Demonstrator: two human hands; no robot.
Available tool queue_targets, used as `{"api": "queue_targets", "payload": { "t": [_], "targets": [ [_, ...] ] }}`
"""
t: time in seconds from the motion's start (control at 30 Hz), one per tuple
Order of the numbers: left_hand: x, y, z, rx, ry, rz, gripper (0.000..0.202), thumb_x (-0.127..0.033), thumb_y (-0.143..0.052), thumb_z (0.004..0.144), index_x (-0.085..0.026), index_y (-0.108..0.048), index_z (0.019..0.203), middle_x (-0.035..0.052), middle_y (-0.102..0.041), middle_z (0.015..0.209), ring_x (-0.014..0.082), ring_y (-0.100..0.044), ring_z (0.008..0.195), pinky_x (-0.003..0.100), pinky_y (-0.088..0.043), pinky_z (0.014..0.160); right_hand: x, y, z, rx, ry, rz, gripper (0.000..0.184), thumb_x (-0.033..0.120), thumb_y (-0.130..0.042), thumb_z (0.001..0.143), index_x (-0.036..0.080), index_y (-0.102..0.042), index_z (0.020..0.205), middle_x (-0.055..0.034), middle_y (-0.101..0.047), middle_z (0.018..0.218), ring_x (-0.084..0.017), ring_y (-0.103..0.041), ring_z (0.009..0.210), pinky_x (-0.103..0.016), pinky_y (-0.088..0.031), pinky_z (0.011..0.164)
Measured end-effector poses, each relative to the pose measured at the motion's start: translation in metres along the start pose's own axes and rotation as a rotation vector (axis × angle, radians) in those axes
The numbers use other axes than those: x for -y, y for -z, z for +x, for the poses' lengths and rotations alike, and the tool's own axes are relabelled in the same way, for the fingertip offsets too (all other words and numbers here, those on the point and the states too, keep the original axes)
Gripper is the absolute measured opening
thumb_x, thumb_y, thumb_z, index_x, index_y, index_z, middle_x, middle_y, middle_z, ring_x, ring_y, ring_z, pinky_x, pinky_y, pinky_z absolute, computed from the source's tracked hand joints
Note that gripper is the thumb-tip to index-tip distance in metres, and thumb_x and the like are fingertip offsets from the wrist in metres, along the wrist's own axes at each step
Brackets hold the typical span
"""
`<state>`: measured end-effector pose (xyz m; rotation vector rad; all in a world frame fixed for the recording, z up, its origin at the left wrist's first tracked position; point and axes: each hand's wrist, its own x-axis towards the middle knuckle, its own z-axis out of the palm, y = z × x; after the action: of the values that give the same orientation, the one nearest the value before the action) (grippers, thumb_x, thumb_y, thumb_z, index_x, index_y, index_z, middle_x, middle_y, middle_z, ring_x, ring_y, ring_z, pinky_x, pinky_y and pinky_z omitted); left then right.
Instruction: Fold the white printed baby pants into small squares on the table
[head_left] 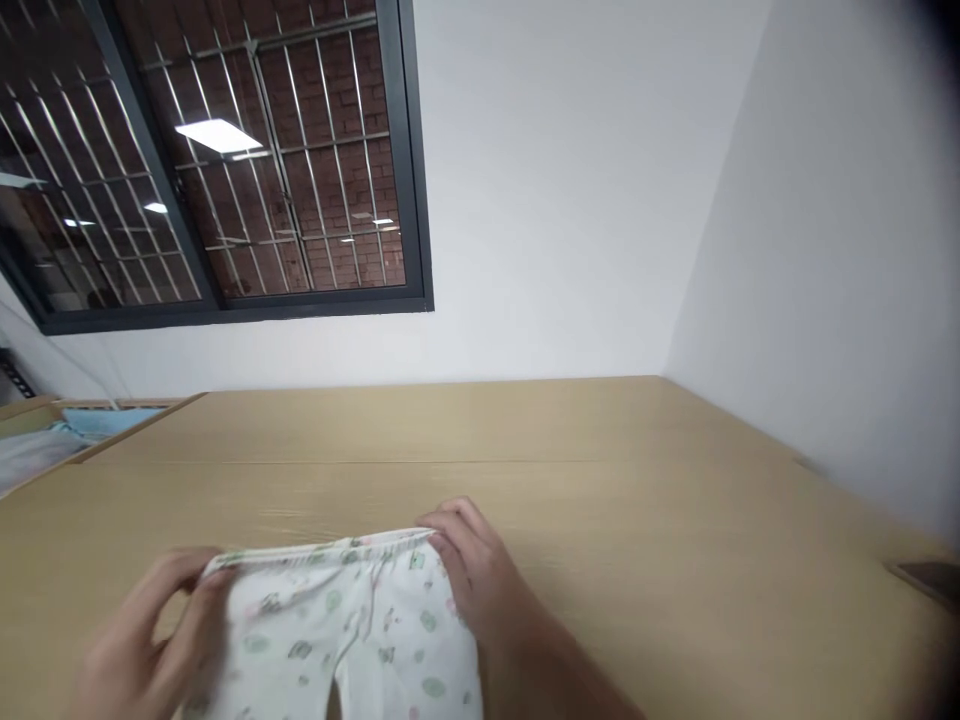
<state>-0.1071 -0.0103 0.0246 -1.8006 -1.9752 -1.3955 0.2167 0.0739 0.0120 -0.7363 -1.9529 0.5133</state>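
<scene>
A pair of white pants [352, 610] with a small green and pink print is stretched between my hands, its gathered elastic waistband toward the far side. My left hand [154, 630] pinches the left corner of the waistband between thumb and fingers. At the right corner, my right hand [476, 565] has its fingers closed over the waistband edge. The two legs hang or lie toward me, with a narrow gap between them; their lower ends fall outside the picture.
A broad tan tabletop [637, 520] spreads under the pants and reaches the white wall [570, 200]. At the left, a wood-edged bin [97, 425] holds light blue and white cloth. A dark-framed window [420, 200] with metal bars is above. A dark object [930, 580] sits at the right edge.
</scene>
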Motion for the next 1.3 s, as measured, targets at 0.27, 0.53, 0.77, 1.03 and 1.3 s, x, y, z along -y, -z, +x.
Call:
{"api": "queue_targets", "payload": {
  "t": [0.27, 0.53, 0.77, 1.03, 1.3],
  "targets": [
    [0.000, -0.131, 0.034, 0.392, -0.017, -0.121, 0.041, -0.057, -0.033, 0.101, -0.025, -0.058, 0.096, 0.0031, -0.068, 0.089, 0.0223, -0.064, 0.084, 0.035, -0.051, 0.078, -0.080, 0.032, -0.002, 0.016, -0.179, -0.291, 0.020, 0.022, -0.036, 0.105, 0.023, -0.056, 0.099, -0.0084, -0.060, 0.103, -0.023, -0.062, 0.090, -0.039, -0.052, 0.082],
    [0.017, -0.211, 0.040, 0.460, -0.191, -0.016, 0.038, -0.042, -0.027, 0.103, -0.023, -0.054, 0.085, 0.0061, -0.063, 0.088, 0.0252, -0.059, 0.088, 0.039, -0.044, 0.083, -0.148, 0.022, -0.006, 0.145, -0.255, -0.657, 0.023, 0.009, -0.038, 0.100, 0.018, -0.059, 0.097, -0.0116, -0.063, 0.102, -0.026, -0.059, 0.092, -0.037, -0.045, 0.080],
    [0.029, -0.247, 0.055, 0.447, -0.161, 0.038, 0.033, -0.034, -0.032, 0.102, -0.020, -0.060, 0.091, 0.0092, -0.066, 0.095, 0.0253, -0.061, 0.094, 0.038, -0.042, 0.087, -0.186, 0.019, 0.011, 0.137, -0.326, -0.661, 0.022, 0.011, -0.041, 0.100, 0.017, -0.062, 0.103, -0.0119, -0.064, 0.108, -0.026, -0.059, 0.100, -0.037, -0.043, 0.086],
    [0.038, -0.276, 0.083, 0.488, -0.085, 0.052, 0.022, -0.030, -0.041, 0.101, -0.021, -0.060, 0.108, 0.0075, -0.071, 0.103, 0.0220, -0.064, 0.096, 0.032, -0.043, 0.082, -0.212, 0.022, 0.041, 0.190, -0.345, -0.653, 0.018, 0.014, -0.046, 0.100, 0.018, -0.060, 0.110, -0.0096, -0.065, 0.111, -0.023, -0.060, 0.103, -0.032, -0.042, 0.089],
    [0.041, -0.295, 0.100, 0.496, -0.110, 0.129, 0.025, -0.030, -0.037, 0.101, -0.019, -0.060, 0.099, 0.0113, -0.067, 0.105, 0.0248, -0.061, 0.102, 0.036, -0.042, 0.091, -0.229, 0.023, 0.059, 0.156, -0.365, -0.696, 0.017, 0.017, -0.046, 0.102, 0.019, -0.062, 0.108, -0.0104, -0.065, 0.112, -0.024, -0.059, 0.106, -0.034, -0.040, 0.091]
  ]
}}
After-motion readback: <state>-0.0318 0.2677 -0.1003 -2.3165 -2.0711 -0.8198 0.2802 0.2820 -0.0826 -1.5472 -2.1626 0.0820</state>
